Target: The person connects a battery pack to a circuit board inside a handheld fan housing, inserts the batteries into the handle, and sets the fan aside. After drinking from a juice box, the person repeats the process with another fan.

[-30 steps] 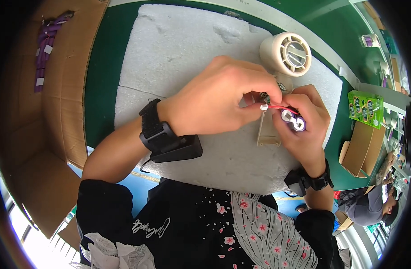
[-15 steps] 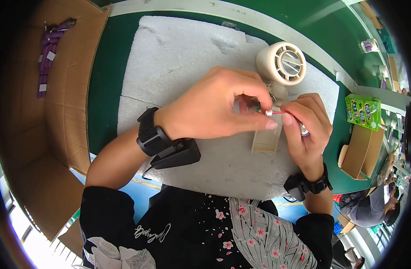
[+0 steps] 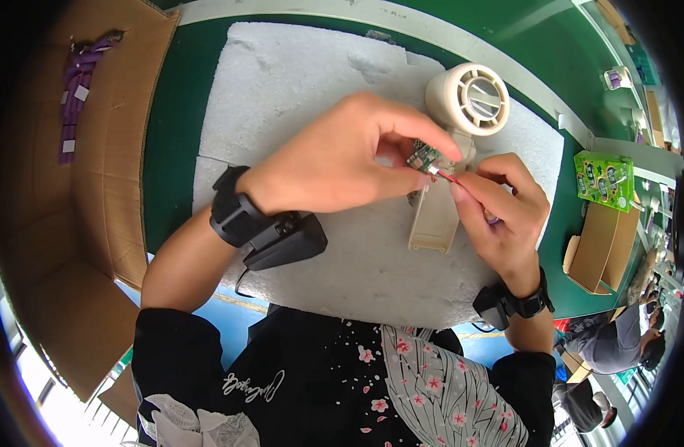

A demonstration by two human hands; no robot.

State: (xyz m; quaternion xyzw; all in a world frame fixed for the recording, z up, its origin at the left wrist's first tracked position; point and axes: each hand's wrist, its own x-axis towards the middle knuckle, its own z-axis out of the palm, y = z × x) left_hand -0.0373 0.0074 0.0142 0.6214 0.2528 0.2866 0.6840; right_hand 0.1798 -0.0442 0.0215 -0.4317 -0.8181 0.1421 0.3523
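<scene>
A cream handheld fan (image 3: 448,99) lies on the foam sheet, its round grille facing up and its open handle shell (image 3: 434,217) pointing toward me. Over the handle, my left hand (image 3: 342,155) holds a small green circuit board (image 3: 422,154) between thumb and fingers. My right hand (image 3: 506,205) pinches a red wire (image 3: 447,176) right behind its small white plug (image 3: 433,170). That plug sits at the board's edge; whether it is seated cannot be told. Part of a purple cylindrical battery (image 3: 492,217) shows beneath the right fingers, mostly hidden.
White foam sheet (image 3: 282,97) covers much of the green table (image 3: 170,141). At the left stands a large cardboard box (image 3: 122,149) with purple wrapped cylinders (image 3: 72,112) inside. A green packet (image 3: 604,182) and a small open carton (image 3: 601,249) are at the right. A person (image 3: 618,343) sits beyond.
My left hand has shifted slightly left and opened the view onto the board. The plug has moved left and down with the right fingertips. The fan handle's near end has swung a little left.
</scene>
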